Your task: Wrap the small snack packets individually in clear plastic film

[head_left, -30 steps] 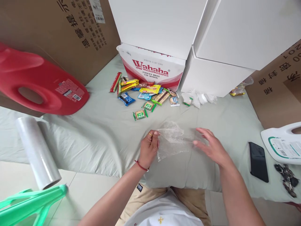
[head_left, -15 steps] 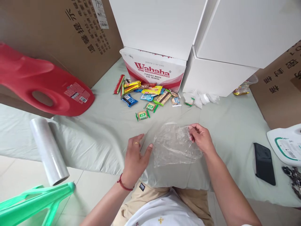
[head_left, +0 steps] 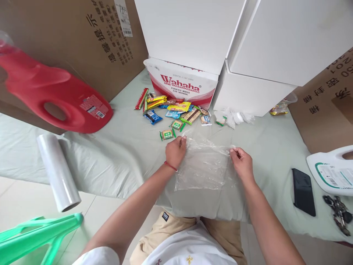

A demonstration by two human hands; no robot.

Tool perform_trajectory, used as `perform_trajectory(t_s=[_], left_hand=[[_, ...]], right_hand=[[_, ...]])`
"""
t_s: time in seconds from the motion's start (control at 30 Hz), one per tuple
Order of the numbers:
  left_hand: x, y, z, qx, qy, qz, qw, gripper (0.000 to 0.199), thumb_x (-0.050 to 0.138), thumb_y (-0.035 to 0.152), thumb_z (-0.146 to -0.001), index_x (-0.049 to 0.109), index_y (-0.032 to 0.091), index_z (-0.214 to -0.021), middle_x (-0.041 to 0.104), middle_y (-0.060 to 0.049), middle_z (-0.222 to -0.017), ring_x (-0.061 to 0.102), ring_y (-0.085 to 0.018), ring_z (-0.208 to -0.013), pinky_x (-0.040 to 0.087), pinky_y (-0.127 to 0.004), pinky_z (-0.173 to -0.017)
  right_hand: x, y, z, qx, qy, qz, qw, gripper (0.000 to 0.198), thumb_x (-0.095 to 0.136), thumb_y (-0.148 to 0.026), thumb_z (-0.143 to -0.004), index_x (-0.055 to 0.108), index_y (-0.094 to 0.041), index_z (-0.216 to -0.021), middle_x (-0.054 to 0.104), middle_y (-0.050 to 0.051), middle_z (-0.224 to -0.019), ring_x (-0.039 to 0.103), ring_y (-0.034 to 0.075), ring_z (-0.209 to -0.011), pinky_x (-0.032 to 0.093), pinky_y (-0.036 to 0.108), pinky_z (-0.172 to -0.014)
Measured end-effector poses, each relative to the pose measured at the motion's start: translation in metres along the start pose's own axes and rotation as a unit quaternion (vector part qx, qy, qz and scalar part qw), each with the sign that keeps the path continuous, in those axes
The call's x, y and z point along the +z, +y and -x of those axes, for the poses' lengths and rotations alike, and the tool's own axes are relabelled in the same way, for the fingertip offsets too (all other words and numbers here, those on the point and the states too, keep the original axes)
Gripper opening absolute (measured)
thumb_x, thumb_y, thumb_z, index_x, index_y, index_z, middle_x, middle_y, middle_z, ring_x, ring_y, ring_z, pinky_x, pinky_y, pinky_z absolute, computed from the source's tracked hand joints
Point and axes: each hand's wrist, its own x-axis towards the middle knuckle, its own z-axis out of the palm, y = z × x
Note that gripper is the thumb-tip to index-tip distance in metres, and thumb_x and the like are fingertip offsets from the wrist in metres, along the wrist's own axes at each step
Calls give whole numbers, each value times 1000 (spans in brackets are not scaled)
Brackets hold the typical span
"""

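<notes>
A clear plastic bag [head_left: 202, 167] lies spread on the green cloth in front of me. My left hand [head_left: 176, 149] pinches its far left corner, fingers closed. At the far right corner, my right hand [head_left: 242, 162] grips the film between thumb and fingers. Just beyond my left hand is a green-wrapped biscuit packet [head_left: 167, 134], with another green packet [head_left: 178, 125] behind it. Farther back lies a pile of wrapped snacks, among them a yellow packet [head_left: 179, 106], a blue packet [head_left: 152, 117] and a green-edged bar [head_left: 190, 115].
A Wahaha carton [head_left: 180, 86] and white boxes [head_left: 253, 88] stand at the back. Crumpled bags [head_left: 237, 117] lie before them. Leftward are a red jug [head_left: 66, 106], film roll [head_left: 58, 173] and green stool [head_left: 46, 235]; rightward, a phone [head_left: 303, 191], keys [head_left: 339, 213] and white bottle [head_left: 335, 171].
My left hand has moved forward and right, closing from open onto the bag's corner. My right hand has shifted slightly right, and the bag is now stretched wider between both hands.
</notes>
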Motion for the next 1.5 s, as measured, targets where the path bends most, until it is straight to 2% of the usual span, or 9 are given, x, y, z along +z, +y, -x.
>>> perform_trajectory(t_s=[0.27, 0.4, 0.5, 0.73, 0.97, 1.1, 1.2, 1.33, 1.5], left_hand=[[-28, 12, 2, 86, 160, -122, 976, 31, 61, 26, -89, 62, 13, -117, 59, -20, -122, 54, -34, -119, 43, -48, -103], [-26, 24, 42, 269, -24, -170, 948, 25, 45, 30, -102, 68, 20, -99, 70, -11, -101, 63, -28, -107, 43, -46, -100], [-15, 11, 68, 281, -94, -222, 929, 33, 43, 34, -104, 70, 19, -115, 71, -15, -126, 58, -31, -128, 37, -53, -111], [-7, -15, 85, 262, -157, -272, 912, 55, 38, 49, -105, 46, 31, -157, 35, -10, -169, 26, -39, -157, 11, -76, -121], [-7, -13, 87, 244, -152, -275, 917, 60, 41, 56, -102, 43, 36, -158, 34, -6, -170, 24, -43, -157, 10, -81, -119], [-6, -13, 88, 242, -138, -273, 921, 61, 45, 55, -101, 42, 38, -159, 36, -6, -169, 25, -45, -157, 11, -80, -120], [-6, -13, 88, 241, -138, -271, 921, 61, 45, 55, -101, 41, 38, -159, 36, -7, -169, 26, -44, -157, 10, -80, -120], [-6, -14, 89, 244, -138, -268, 922, 60, 45, 55, -101, 42, 38, -158, 36, -6, -169, 26, -42, -157, 8, -79, -121], [-9, -15, 89, 238, -144, -258, 925, 58, 39, 54, -104, 42, 35, -158, 33, -7, -170, 26, -39, -157, 8, -78, -121]], right_hand=[[5, 3, 10, -39, -6, 77, 996, 39, 57, -54, -92, 74, -20, -97, 73, 5, -81, 62, 20, -71, 49, 33, -75], [0, -2, 29, -95, -23, 47, 994, 35, 56, -51, -96, 73, -23, -108, 77, 6, -95, 65, 20, -74, 53, 35, -79], [-13, -4, 39, -110, -36, -3, 993, 30, 61, -52, -94, 71, -26, -104, 78, 7, -99, 69, 21, -79, 56, 37, -83], [-12, -17, 13, 203, -203, -271, 919, 64, 61, -71, -87, 55, -27, -134, 78, 11, -106, 77, 28, -82, 63, 42, -67], [-6, -36, -70, 74, 22, -434, 898, 27, 85, -24, -70, 65, -22, -89, 74, 4, -91, 75, 19, -98, 64, 32, -91], [-19, -40, -89, 72, 77, -353, 930, 33, 78, -49, -84, 64, -23, -99, 75, 5, -93, 74, 19, -90, 66, 32, -75], [-14, -39, -82, 175, -44, -229, 957, 62, 71, -72, -81, 64, -22, -116, 76, 10, -92, 75, 24, -79, 62, 34, -57], [4, -33, -80, 160, -161, -137, 964, 55, 94, -47, -60, 70, -19, -102, 72, 5, -74, 67, 18, -61, 56, 29, -54], [11, -29, -108, 37, -66, -11, 997, 27, 83, -35, -67, 68, -17, -80, 67, 5, -70, 60, 17, -61, 51, 31, -58]])
